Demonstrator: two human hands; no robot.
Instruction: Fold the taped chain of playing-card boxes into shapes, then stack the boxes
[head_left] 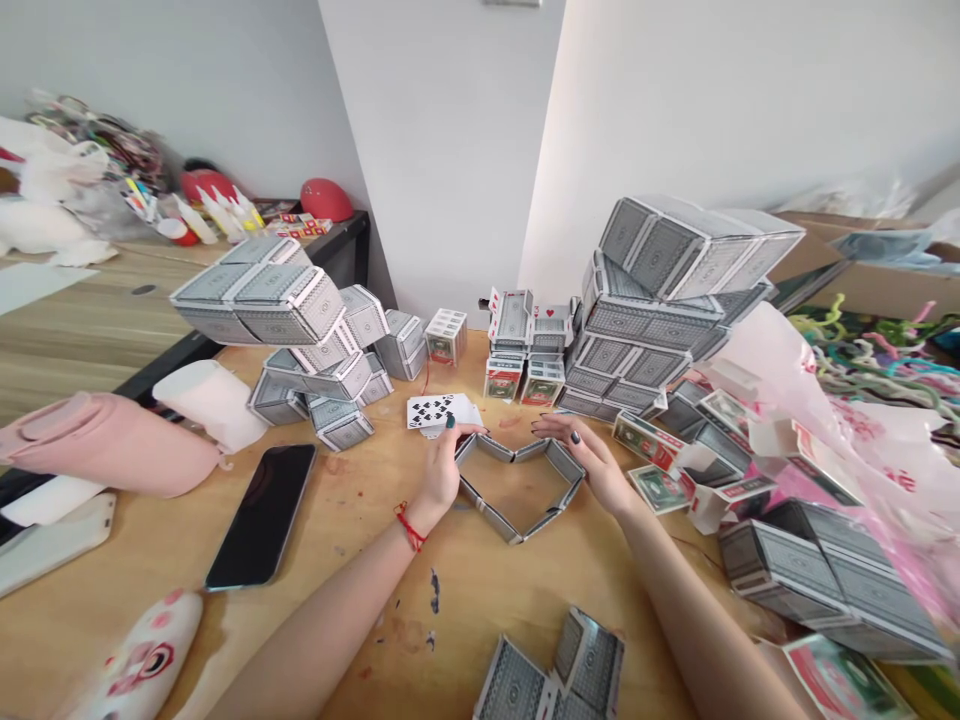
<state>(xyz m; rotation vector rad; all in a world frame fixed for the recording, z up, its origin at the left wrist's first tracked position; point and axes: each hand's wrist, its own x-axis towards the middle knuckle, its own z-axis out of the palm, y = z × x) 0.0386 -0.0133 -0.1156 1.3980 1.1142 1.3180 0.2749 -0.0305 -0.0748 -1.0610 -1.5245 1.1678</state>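
Wooden bench (360,500), smooth-grained and dark-flecked, before a pale wall (442,130). Heart-shaped ring (489,514) of stiff, grey-patterned strips stands between the left hand (442,470) and the right hand (598,470), both open and curved along its sides; firm contact cannot be confirmed. Light, equal pressure from either side would likely keep the angled corners from buckling and the notch centred. Beyond the left hand lies a glossy spade card (435,411); beyond the right, stacked, boxy blocks (637,355); on the near side of both, angular card-faced pieces (517,685).
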